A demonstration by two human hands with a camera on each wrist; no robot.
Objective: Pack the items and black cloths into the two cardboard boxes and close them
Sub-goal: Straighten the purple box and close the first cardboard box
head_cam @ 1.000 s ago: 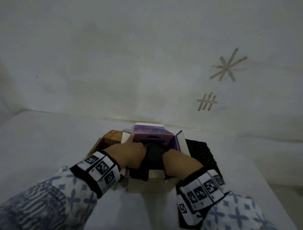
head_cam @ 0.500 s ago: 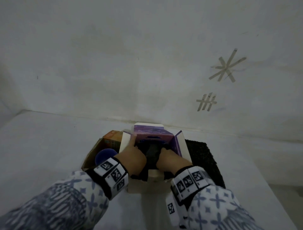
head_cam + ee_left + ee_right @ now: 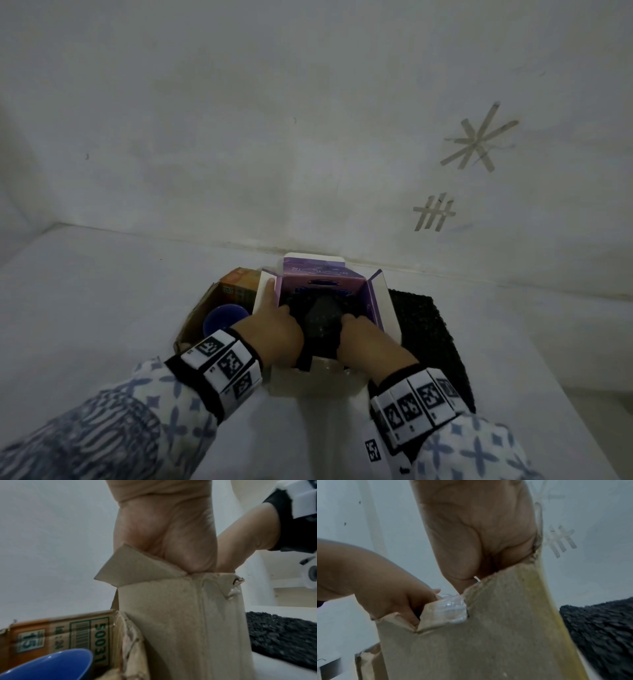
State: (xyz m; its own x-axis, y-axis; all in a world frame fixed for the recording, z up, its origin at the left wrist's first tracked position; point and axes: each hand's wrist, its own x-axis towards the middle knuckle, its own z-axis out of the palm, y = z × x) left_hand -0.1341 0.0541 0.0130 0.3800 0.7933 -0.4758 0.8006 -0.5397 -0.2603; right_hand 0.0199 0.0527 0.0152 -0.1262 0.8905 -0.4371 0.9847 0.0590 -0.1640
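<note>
Head view: both hands, left hand (image 3: 274,334) and right hand (image 3: 368,337), now sit deeper in the purple-lined box (image 3: 376,301) than a moment ago, fingers curled down on the black cloth (image 3: 322,311) inside; the flaps stand open. Judged: first cloth nearly seated, closing not begun. Left wrist view: the brown box (image 3: 56,632) beside it holds a blue bowl (image 3: 51,665); fingers hidden behind the box wall. Right wrist view: a second black cloth (image 3: 599,631) lies on the worktop (image 3: 102,308), unpacked; fingertips hidden likewise.
</note>
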